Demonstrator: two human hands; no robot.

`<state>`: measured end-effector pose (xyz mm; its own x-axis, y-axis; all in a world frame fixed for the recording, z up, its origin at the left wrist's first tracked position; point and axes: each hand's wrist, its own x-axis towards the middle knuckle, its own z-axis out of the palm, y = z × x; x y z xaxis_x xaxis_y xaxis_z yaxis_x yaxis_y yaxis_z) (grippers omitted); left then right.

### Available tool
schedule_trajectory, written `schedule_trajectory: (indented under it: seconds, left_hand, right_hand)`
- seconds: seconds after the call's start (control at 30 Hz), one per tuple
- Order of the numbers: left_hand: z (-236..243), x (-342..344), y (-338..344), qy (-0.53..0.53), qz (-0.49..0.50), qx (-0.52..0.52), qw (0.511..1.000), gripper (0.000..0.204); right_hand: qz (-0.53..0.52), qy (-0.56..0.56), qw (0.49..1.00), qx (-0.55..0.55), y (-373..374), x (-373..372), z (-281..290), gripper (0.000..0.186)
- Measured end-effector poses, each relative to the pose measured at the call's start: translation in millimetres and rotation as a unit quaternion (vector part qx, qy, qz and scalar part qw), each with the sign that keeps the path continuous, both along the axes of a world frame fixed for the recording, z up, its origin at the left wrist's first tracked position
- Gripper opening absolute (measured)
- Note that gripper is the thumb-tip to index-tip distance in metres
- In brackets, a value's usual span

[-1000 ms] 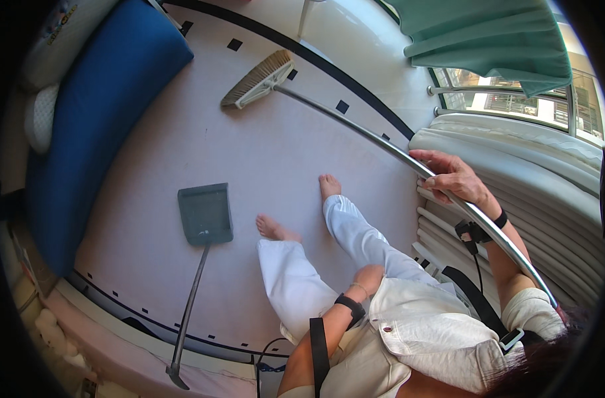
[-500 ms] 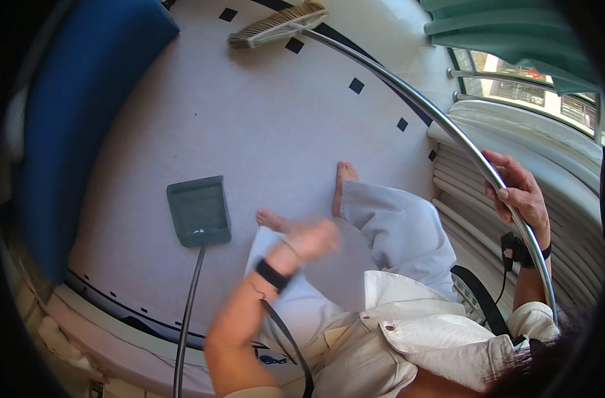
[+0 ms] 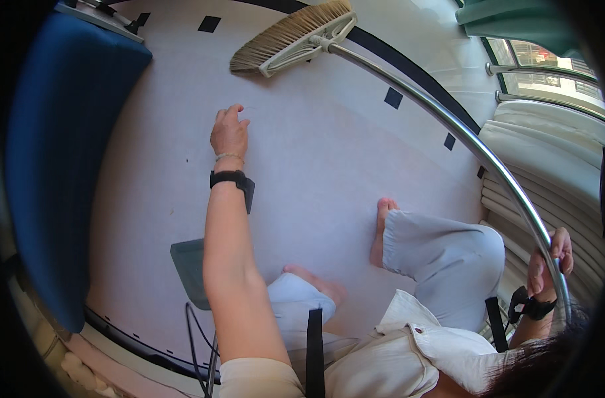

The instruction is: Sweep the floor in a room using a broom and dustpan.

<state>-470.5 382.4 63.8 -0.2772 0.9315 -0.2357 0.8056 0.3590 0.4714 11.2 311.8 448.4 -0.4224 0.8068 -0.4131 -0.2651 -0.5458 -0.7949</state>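
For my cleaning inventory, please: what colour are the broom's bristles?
The bristles are tan, seen best in the head view.

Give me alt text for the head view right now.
A person's right hand holds a broom's metal handle; the left hand is stretched out over the pale floor near the bristles. The left forearm partly hides a grey-green dustpan.

The left hand (image 3: 229, 137) is outstretched, half-curled; the right hand (image 3: 538, 270) grips.
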Motion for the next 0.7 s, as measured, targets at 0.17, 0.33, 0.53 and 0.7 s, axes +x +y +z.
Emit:
schedule_trajectory:
  seconds: [0.17,0.33,0.53,0.7]
  left_hand:
    - [-32.2,-1.4,23.6,0.04,-0.033,-0.029,0.998,0.022]
    - [-33.9,3.4,36.5,0.026,-0.049,-0.088,0.995,0.014]
    - [-56.0,-17.2,31.5,0.107,-0.068,-0.071,0.989,0.011]
    - [-50.1,-97.0,6.8,-0.096,0.008,-0.04,0.995,0.015]
  right_hand:
    - [-0.14,0.041,0.989,0.032,-9.1,4.6,-18.8,0.016]
    - [-0.223,0.026,0.971,0.081,-22.4,9.8,-35.1,0.029]
    - [-0.184,-0.198,0.958,0.094,-6.6,-39.3,-61.3,0.066]
    - [-0.182,-0.206,0.96,0.046,0.4,-40.6,-74.5,0.071]
